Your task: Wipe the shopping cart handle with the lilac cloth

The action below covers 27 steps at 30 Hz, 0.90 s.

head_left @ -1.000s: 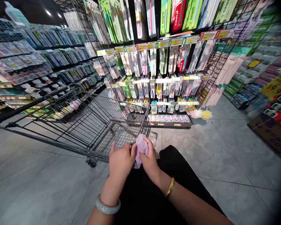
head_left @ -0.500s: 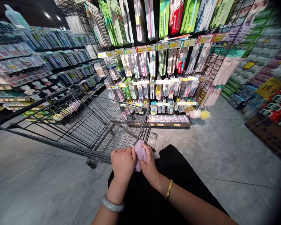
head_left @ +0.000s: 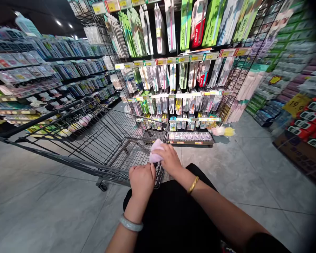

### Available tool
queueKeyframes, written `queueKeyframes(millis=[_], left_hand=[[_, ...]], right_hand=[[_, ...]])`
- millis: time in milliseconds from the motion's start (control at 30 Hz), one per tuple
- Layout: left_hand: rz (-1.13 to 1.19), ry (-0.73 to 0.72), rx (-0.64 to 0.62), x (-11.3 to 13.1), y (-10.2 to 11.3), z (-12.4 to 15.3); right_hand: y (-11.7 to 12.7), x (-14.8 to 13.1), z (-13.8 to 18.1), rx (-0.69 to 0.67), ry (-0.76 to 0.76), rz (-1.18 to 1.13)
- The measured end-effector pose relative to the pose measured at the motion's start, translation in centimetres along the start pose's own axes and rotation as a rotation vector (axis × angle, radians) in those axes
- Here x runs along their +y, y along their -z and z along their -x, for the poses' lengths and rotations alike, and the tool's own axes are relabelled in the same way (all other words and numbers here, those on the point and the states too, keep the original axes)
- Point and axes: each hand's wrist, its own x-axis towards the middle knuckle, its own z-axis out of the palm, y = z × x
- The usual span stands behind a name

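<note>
My right hand (head_left: 170,159) is closed on a crumpled pale lilac cloth (head_left: 155,151), which lies against the front rim of a dark grey wire shopping cart (head_left: 113,137). The fingers are bent over the cloth and partly cover it. Just left of it and lower, my left hand (head_left: 142,180) is curled around the cart's top rail near its front corner. Its palm side and the rail under it are hidden. The cart's wire basket shows its mesh floor.
A rack of packaged toothbrushes (head_left: 184,73) stands ahead of the cart. More stocked shelves (head_left: 71,66) run along the left. Red packs (head_left: 309,119) are stacked on a brown box at the right. Grey tiled floor (head_left: 247,161) surrounds the cart.
My right hand has moved up and forward with the lilac cloth, away from my left hand, onto the cart's front rim. The left hand stays near the corner. The view has tilted slightly upward.
</note>
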Motion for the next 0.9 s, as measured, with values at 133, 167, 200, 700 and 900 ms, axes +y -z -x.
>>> queueKeyframes(millis=[133,167,200,700,900], left_hand=[[-0.021,-0.012,0.012,-0.1,0.1,0.3],[-0.020,-0.015,0.011,-0.1,0.1,0.5],[-0.017,-0.015,0.010,-0.1,0.3,0.6],[0.033,0.004,0.009,0.0,1.8,2.0],[0.024,0.010,-0.022,-0.1,2.0,2.5]], right_hand=[[0.7,-0.3,-1.8,-0.102,0.128,0.026],[0.9,-0.3,-2.0,-0.142,0.190,0.020],[1.2,-0.3,-2.3,-0.179,0.240,0.021],[3.5,0.1,-4.9,-0.335,0.315,0.260],[3.9,-1.4,-3.3,-0.423,0.451,0.106]])
